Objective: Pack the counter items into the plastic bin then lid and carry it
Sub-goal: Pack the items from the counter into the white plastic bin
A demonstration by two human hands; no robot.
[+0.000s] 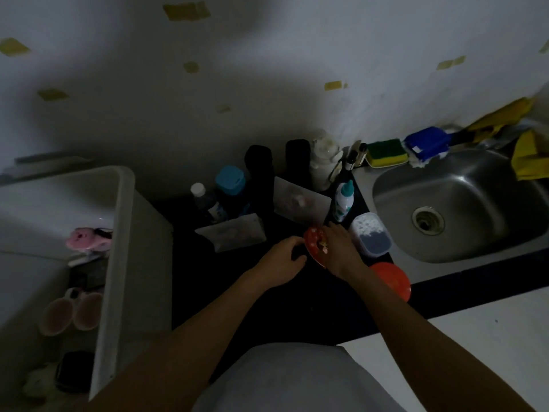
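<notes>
A large white plastic bin [118, 233] stands at the left and holds two pink cups [71, 313], a pink plush toy [86, 239] and dark items. On the dark counter [208, 286], my left hand [285, 260] and my right hand [341, 251] both grip a red patterned dish [315, 242] tilted between them. Next to it sit a clear lidded container [371, 236], an orange lid [392, 279], two clear flat pouches [237, 231], a white bottle with a teal cap [344, 200], a blue-lidded jar [230, 179] and two black cylinders [260, 165].
A steel sink [457, 200] lies to the right, with a green-yellow sponge [386, 153], a blue brush [427, 142] and yellow gloves [528, 150] behind it. A white jar and small dark bottles stand at the wall. White floor shows at the lower right.
</notes>
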